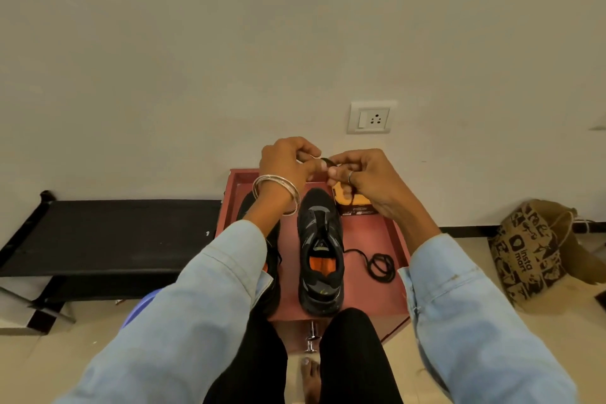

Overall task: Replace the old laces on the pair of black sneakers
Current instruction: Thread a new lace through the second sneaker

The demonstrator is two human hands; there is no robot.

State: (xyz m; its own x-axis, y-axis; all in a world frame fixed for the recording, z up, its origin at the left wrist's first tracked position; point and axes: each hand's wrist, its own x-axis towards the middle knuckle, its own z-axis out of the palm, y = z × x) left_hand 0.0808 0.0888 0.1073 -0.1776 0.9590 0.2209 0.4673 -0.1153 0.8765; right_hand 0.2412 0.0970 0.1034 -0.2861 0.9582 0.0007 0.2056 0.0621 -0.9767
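Two hands, one black lace
Left hand (288,162) and right hand (360,174) pinch the lace (326,161) in curled fingers above two sneakers (319,249) on the red surface (370,229).

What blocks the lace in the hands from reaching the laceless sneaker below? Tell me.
Nothing visible does. Both the left hand and the right hand pinch the lace above the sneaker, whose open top faces up; the orange packet sits beside it.

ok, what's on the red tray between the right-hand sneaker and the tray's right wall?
Head view: a loose black lace, coiled on the red tray, one end running to the right-hand sneaker. Otherwise bare tray.
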